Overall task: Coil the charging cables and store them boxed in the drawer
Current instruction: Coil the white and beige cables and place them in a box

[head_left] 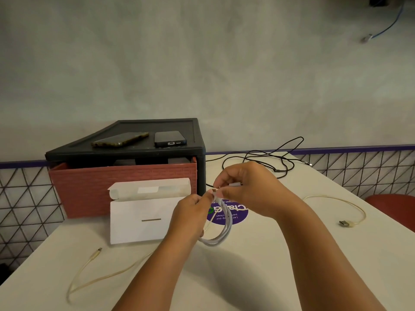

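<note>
cable coil held between both hands

white cable hangs in a few loose loops above the middle of the pale table, its strands running close together and slightly blurred. left hand curls its fingers round the top of the loops. right hand pinches the cable's end just above them, thumb and fingertips closed on it; the two hands touch there.

just left of the hands stands a white box, its lid flap folded up and back. behind it the brick-red drawer sits pulled out of a black drawer unit, with two phones lying on top.

other cables lie uncoiled: a black cable tangled at the far side, a cream cable curving at the right, and another cream cable trailing at the near left.
</note>
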Demonstrator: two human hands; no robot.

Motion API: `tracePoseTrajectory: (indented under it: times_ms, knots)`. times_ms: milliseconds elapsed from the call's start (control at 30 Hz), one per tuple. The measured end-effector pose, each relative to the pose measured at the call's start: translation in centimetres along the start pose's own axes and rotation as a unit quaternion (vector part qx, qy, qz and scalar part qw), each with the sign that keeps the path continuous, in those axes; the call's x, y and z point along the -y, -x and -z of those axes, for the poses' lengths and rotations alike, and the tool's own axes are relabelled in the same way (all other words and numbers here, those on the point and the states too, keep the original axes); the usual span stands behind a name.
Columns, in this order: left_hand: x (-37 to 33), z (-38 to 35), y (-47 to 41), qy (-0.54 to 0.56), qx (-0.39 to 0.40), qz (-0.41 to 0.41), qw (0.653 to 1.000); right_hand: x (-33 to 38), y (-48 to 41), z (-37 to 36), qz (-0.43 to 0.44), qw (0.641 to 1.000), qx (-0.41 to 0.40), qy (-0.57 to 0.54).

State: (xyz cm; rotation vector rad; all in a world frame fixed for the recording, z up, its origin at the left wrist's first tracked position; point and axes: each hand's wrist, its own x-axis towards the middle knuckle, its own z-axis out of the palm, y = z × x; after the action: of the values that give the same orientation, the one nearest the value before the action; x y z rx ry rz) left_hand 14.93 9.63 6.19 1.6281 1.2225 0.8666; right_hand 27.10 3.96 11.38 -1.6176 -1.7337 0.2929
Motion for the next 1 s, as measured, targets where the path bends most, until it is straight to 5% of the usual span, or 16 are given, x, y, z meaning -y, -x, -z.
tracePoseTrajectory:
  times_ms: [267,567,800,1000]
  knots:
    - [0.3,-0.9,0.3,-0.005,0.022,-0.025,0.999,-1.5,-0.4,-1.5,-0.047,0.984,-0.047,-0.165]
    - [1.1,-0.9,-0.7,0.075,0.026,0.011,0.997,-1.8,-0.2,-1.1,-0.040,0.993,0.042,-0.103]
    - [0.9,-1.2,-0.4,0.115,0.045,0.028,0.992,-1.6,-0.4,-0.7,-0.044,0.995,-0.016,-0.088]
    - [0.8,0.2,-1.3,0.189,-0.018,0.074,0.979,-1.1,-0.1,-0.3,-0.046,0.990,-0.025,-0.129]
